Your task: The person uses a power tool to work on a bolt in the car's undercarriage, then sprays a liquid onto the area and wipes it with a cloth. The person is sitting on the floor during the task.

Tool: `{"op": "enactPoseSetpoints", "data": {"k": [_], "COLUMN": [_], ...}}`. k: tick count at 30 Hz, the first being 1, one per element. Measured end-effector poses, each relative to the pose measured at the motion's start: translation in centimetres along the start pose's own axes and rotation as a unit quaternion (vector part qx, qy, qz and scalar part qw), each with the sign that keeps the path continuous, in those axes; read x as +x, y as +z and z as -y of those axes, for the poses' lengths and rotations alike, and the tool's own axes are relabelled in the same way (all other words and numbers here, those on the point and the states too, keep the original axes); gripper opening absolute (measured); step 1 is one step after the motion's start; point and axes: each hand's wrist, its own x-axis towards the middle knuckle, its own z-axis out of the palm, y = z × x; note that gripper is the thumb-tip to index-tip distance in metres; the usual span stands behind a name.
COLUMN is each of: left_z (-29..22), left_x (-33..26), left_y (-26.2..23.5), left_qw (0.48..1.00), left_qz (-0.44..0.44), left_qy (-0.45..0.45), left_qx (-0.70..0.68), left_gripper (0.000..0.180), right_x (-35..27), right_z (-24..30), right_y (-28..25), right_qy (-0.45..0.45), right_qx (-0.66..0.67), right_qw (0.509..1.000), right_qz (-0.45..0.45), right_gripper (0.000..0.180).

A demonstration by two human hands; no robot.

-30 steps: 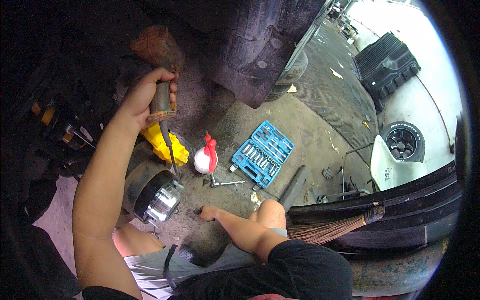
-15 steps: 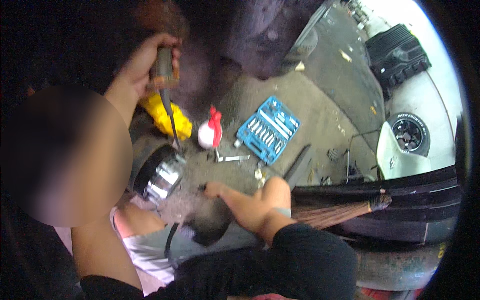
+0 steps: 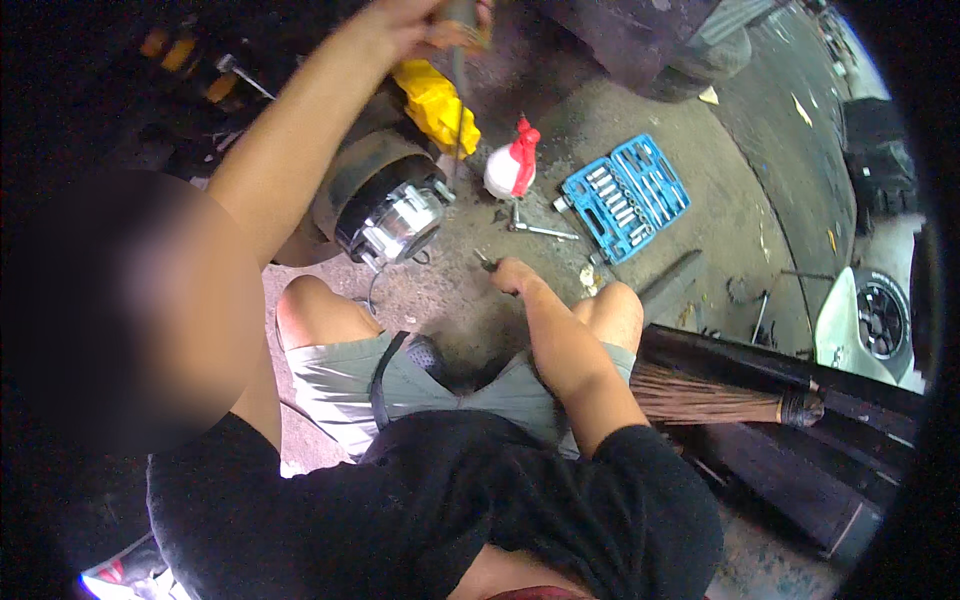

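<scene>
My left hand [image 3: 405, 25] is raised at the top edge, fingers wrapped round a grey-brown cylindrical handle [image 3: 458, 20] with a rusty-coloured end. A thin dark cord or rod [image 3: 459, 100] hangs from it toward the floor; the handle's far part is out of view. Below my left forearm is a wheel hub [image 3: 405, 222] with shiny metal studs. My right hand [image 3: 513, 275], closed and low between my knees, grips a small dark tool [image 3: 486, 260] with a light metal tip, its kind unclear. It stays apart from the hub.
Beyond the hub lies a yellow bag [image 3: 437, 105]. Nearby are a white bottle with a red top [image 3: 510, 172], a ratchet wrench [image 3: 543, 231] and an open blue socket set [image 3: 628, 198]. A broom [image 3: 715, 393] lies at right, near a wheel [image 3: 882, 318].
My view has shifted, so the floor things appear farther up and right or right. My left hand still grips the handle, now nearer the top edge. The right hand's tool shows more clearly.
</scene>
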Motion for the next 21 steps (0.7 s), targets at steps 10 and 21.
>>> {"op": "enactPoseSetpoints", "data": {"k": [10,21], "left_z": [13.7,18.3], "left_x": [-14.2,-33.7], "left_y": [5.8,3.3], "left_qw": [0.983,0.915], "left_qz": [-0.024,-0.159], "left_qy": [0.164,0.370], "left_qx": [0.081,-0.023], "left_gripper": [0.037,0.063], "right_x": [2.7,11.4], "right_z": [-3.7,-2.6], "right_y": [-3.3,1.4], "right_qy": [-0.045,-0.105], "right_qx": [-0.004,-0.038], "right_qw": [0.994,0.983], "right_qz": [-0.103,-0.144], "right_gripper": [0.033,0.029]}}
